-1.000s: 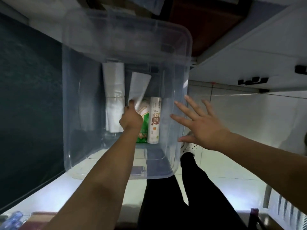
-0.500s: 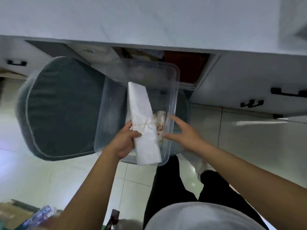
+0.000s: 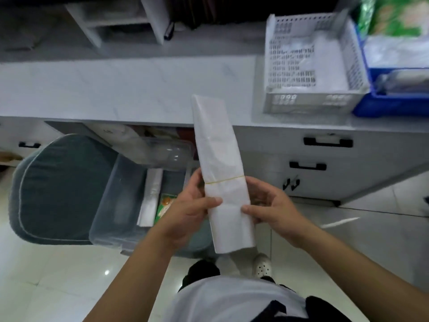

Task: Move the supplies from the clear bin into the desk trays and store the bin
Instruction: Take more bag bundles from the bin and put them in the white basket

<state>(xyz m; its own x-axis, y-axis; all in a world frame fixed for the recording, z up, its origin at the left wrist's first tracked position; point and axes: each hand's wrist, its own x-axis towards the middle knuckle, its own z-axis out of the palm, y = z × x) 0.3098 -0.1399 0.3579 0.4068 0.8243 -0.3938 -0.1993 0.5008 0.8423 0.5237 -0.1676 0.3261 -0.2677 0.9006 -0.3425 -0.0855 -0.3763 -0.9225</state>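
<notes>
A long white bundle of plastic bags (image 3: pixel 220 159) with a yellow rubber band around it is held upright in front of me. My left hand (image 3: pixel 190 203) grips its left side and my right hand (image 3: pixel 267 205) grips its right side. Below and to the left, the clear bin (image 3: pixel 111 205) rests on a dark green chair seat (image 3: pixel 58 187). Inside the bin lie another white bundle (image 3: pixel 151 196) and a green packet (image 3: pixel 163 206). On the desk at the upper right stand a white perforated tray (image 3: pixel 313 105) and a blue tray (image 3: pixel 390 105).
The pale marble desk top (image 3: pixel 127 87) runs across the view, with white drawers and black handles (image 3: pixel 327 142) beneath it. White shelf dividers (image 3: pixel 153 22) stand at the back. A green and white package (image 3: pixel 399 17) sits over the blue tray. My legs and shoe (image 3: pixel 262 266) are on the tiled floor.
The white bundle has come up out of the bin and now stands above its rim. My right hand has joined the left on it. The view has tilted up onto the desk.
</notes>
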